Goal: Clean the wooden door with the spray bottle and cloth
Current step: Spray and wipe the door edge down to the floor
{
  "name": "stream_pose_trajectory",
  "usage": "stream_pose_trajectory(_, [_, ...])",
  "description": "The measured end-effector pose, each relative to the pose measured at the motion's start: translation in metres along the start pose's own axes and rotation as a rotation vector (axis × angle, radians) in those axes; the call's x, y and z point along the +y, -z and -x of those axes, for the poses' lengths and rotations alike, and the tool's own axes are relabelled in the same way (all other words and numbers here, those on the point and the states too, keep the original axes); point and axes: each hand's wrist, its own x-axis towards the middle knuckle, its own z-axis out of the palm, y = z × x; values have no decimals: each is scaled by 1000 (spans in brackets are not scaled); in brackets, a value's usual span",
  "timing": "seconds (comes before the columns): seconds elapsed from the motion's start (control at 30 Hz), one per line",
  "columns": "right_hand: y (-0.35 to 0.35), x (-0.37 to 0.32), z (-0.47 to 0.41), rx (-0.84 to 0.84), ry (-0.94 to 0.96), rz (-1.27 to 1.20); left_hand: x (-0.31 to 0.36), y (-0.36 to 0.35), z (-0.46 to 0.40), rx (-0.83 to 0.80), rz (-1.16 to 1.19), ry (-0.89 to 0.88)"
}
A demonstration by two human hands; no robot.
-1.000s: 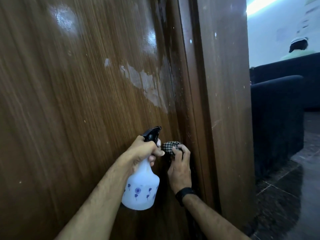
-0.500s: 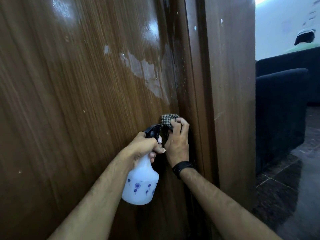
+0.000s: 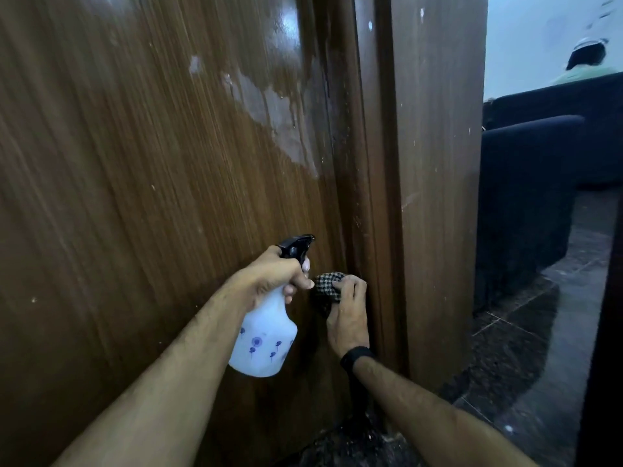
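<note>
Brown wooden door (image 3: 135, 197) fills the left, a wet patch at upper centre. The left hand (image 3: 274, 278) grips the neck of the white spray bottle (image 3: 264, 338). Just right, the right hand (image 3: 347, 315) presses the checked cloth (image 3: 326, 284), bunched under curled fingers, against the door's right edge.

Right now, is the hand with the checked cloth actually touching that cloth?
Touching. The head view shows the right hand with fingers curled over the checked cloth, pressing it against the wooden door.
</note>
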Motion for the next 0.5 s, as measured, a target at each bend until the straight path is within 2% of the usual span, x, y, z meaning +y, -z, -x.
stream_pose_trajectory(0.27, [10,31,39,-124,50,37,-10,-2,-5,7,-137,71])
stream_pose_trajectory(0.37, [10,22,33,-96,51,7,-15,-3,-9,16,-134,105])
stream_pose_trajectory(0.5, [9,-10,-7,51,123,-54,-18,0,-16,22,-66,106])
